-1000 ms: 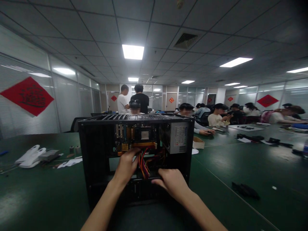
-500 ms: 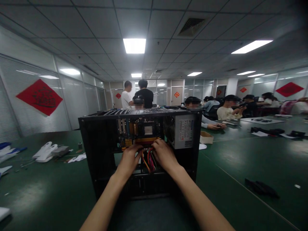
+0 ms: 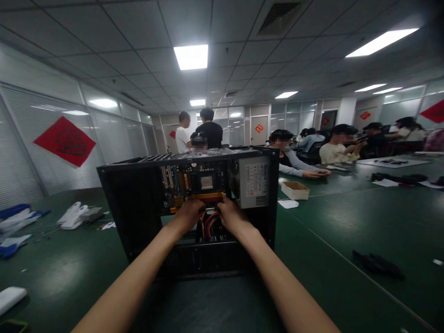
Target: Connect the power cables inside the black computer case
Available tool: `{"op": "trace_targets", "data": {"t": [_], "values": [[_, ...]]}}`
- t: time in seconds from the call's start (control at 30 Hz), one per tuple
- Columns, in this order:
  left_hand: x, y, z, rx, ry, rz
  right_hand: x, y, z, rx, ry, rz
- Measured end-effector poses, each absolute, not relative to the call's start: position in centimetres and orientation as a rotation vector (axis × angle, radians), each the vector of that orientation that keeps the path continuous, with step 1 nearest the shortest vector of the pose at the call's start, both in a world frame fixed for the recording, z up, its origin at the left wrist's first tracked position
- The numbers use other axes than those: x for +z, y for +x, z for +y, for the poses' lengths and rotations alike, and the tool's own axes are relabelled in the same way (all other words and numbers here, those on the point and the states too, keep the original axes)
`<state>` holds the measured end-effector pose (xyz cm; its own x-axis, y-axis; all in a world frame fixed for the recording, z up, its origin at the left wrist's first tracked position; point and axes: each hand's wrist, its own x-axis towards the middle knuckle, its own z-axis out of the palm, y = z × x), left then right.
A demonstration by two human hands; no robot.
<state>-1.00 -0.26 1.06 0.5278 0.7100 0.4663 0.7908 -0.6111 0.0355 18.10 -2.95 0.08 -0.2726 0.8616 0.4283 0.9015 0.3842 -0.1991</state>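
A black computer case with its side off stands before me on the table. Inside is a motherboard with yellow and red memory slots. My left hand reaches to the board's lower edge, its fingers bent together beneath the slots. My right hand is pinched at the same edge, a little to the right. Between the hands hangs a bundle of coloured wires, its upper end close to both fingertips. What the fingers hold is too small and dark to make out. A silver power supply sits at upper right.
Right of the case are an open box, a paper and a black cloth-like item. White and grey items lie left on the green table. Other people sit and stand beyond.
The case has shifted slightly left and up in view and looks a little turned. Both hands stay at the board's lower edge; the wires between them now sit further inside the case.
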Motion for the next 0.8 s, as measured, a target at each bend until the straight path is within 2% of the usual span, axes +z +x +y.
{"op": "trace_targets", "data": {"t": [0.27,0.8], "values": [[0.5,-0.9,-0.7,-0.727,-2.562,-1.324,0.2,17.8,-3.5,-0.111,-1.522,-2.198],[0.4,-1.0,-1.0,-0.575,-2.506,-1.333,0.6,18.0,-4.2,-0.088,-1.54,-2.239]]}}
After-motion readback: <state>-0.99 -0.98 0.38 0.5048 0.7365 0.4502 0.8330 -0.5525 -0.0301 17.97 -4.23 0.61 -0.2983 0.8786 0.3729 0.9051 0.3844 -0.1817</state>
